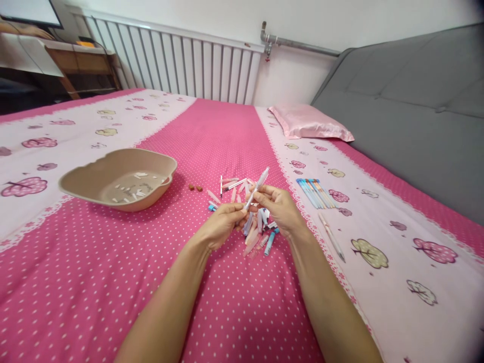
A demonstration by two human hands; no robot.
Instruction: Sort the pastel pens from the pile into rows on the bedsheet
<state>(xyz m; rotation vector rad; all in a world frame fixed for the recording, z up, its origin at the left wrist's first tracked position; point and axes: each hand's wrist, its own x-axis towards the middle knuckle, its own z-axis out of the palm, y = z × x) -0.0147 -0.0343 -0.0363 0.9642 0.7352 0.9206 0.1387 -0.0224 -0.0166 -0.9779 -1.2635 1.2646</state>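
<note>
While the slim, pale white plastic pen [262, 177] slanted up over the middle of the bed, I had it pinched in both hands: my left hand [226, 223] gripped its lower end, my right hand [279, 205] clasped the barrel just above! Right beneath, a loose heap of pink, white and blue pen parts [260, 229] sprawled across the dotted pink bedspread [230, 126]. Over to my left sat a beige, open plastic basin [96, 189], small white pieces [139, 193] scattered inside, with two small brown blocks [199, 188] near its rim. To my right, a neat row of blue-topped pens [315, 193] lay side by side, and nearer me, one pale, grey-tipped pen [331, 237] lay alone!
</note>
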